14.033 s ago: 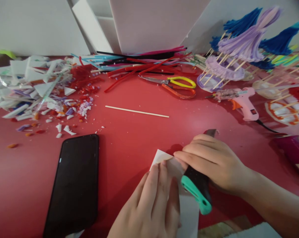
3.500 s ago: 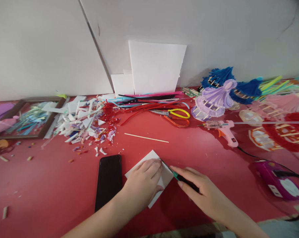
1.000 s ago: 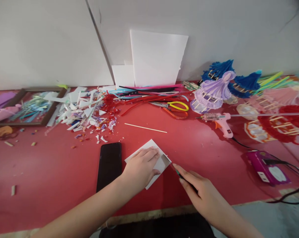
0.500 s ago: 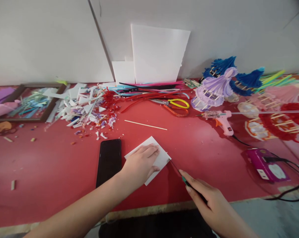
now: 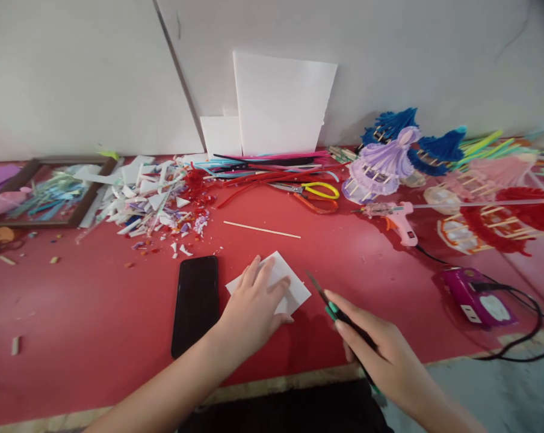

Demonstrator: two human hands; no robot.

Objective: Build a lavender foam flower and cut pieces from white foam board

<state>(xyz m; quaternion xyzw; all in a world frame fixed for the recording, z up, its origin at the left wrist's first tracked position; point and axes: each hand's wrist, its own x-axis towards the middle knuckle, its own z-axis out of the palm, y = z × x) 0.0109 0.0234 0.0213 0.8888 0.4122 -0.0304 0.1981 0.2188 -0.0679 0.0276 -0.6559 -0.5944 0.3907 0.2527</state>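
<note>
A small white foam board piece (image 5: 296,293) lies on the red table near its front edge. My left hand (image 5: 258,297) rests over its left part with the fingers spread, covering much of it. In my right hand (image 5: 366,337) is a craft knife (image 5: 333,310) with a black and green handle. Its blade points up and left, just off the board's right corner and apart from it. Behind the board lies a thin wooden stick (image 5: 262,229). A black phone (image 5: 195,305) sits left of my left hand.
Scissors (image 5: 315,191) and pipe cleaners (image 5: 263,174) lie at the back. White scraps (image 5: 152,192) are heaped at the left, near a brown frame (image 5: 80,210). To the right are a pink glue gun (image 5: 402,222), a purple power box (image 5: 477,297) with cables, and a lilac figure (image 5: 383,162).
The knife has lifted away from the board's right corner, its blade now tilted up. My left fingers have spread on the board. The view has shifted slightly.
</note>
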